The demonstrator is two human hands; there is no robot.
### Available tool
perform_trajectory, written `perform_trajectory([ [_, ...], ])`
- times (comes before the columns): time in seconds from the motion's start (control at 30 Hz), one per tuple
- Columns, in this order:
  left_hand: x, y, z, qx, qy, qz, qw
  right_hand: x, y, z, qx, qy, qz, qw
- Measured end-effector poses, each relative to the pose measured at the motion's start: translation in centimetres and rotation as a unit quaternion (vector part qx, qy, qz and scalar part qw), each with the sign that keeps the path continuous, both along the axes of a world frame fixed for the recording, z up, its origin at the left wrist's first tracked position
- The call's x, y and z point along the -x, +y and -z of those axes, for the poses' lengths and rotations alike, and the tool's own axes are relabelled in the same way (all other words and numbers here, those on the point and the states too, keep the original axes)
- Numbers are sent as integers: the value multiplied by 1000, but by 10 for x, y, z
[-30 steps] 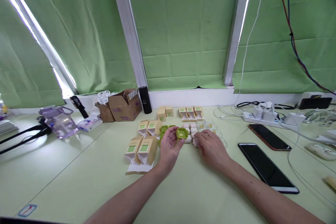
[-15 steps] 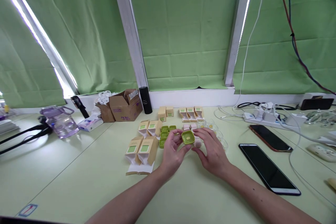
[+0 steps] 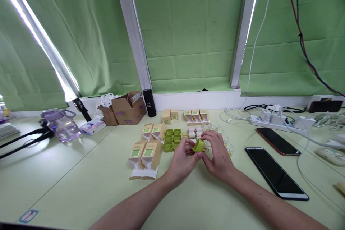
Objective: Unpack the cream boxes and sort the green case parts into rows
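Observation:
A small green square cup (image 3: 199, 145) is tilted on its side between my two hands above the table. My left hand (image 3: 181, 160) pinches it from the left with thumb and fingers. From the right, my right hand (image 3: 219, 158) closes its thumb and fingertips on the same cup. Just beyond my left hand, several more green cups (image 3: 168, 138) stand in rows. Small pale pink cylinders (image 3: 191, 133) lie behind the held cup, with little yellowish pieces (image 3: 184, 134) beside them. Clear round plastic pieces (image 3: 224, 138) spread out behind my right hand, partly hidden by it.
Open tan cartons with green labels (image 3: 151, 152) stand left of the cups; more small cartons (image 3: 196, 116) are farther back. A cardboard box (image 3: 129, 109), black cylinder (image 3: 149, 102) and purple bottle (image 3: 62, 125) sit at back left. Two phones (image 3: 276, 172) and a power strip (image 3: 280, 124) lie right.
The green cup has turned from facing me to lying tilted sideways, and moved slightly right. My right hand has closed in on it. More cups and pink cylinders now show behind.

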State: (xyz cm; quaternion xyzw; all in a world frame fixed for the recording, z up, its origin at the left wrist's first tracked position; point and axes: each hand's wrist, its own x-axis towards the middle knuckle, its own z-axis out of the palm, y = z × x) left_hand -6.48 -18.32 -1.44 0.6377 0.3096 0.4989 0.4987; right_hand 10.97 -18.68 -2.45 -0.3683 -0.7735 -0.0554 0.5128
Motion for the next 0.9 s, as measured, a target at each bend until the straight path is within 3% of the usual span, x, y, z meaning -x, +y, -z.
perform_trajectory([
  [0.37,6,3,-8,-87,54,-88,991,-1,-7,-8,25,-4,5,1000],
  [0.9,7,7,-4,-186,45,-120,974,-2,-9,-10,43,12,-24,999],
])
